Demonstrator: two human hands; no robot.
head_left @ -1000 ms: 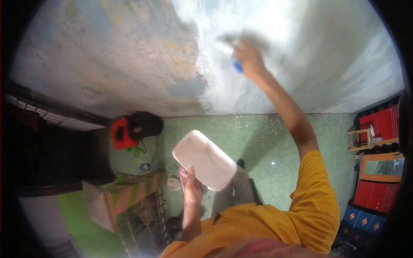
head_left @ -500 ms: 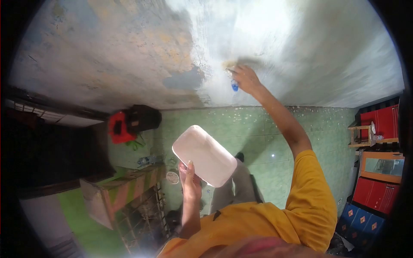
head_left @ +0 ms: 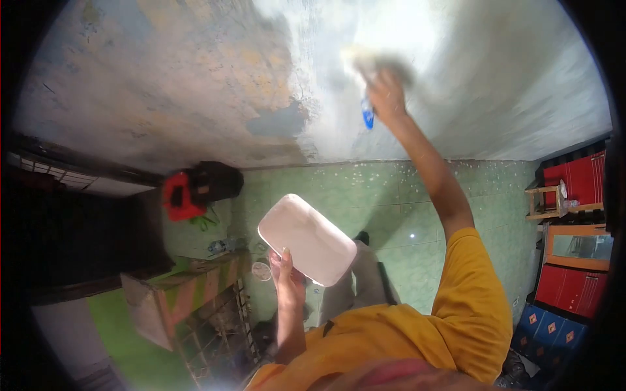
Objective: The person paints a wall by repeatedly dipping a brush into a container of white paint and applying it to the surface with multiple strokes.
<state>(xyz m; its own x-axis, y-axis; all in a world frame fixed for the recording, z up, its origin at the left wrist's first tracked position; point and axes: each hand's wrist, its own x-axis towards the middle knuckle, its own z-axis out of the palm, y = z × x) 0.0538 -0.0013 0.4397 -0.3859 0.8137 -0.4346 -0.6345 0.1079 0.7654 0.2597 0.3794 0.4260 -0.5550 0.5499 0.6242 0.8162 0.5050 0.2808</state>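
While the left hand [head_left: 287, 279] pinches its near-left edge, a pale, round-cornered tray [head_left: 308, 240] spreads beyond those fingers; farther right, a brush [head_left: 368, 114], pale tip blurred above, blue handle below, sits in the closed fingers of the right hand [head_left: 389, 98].

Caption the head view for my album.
Right hand with blue-handled tool at patchy wall, left hand holding white tray.

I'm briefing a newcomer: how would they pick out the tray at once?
Find the green tiled floor below the patchy wall. Over it, the left grip holds the tray by one edge. Its pale, rectangular shape with rounded corners sets it apart from the small round container nearby.
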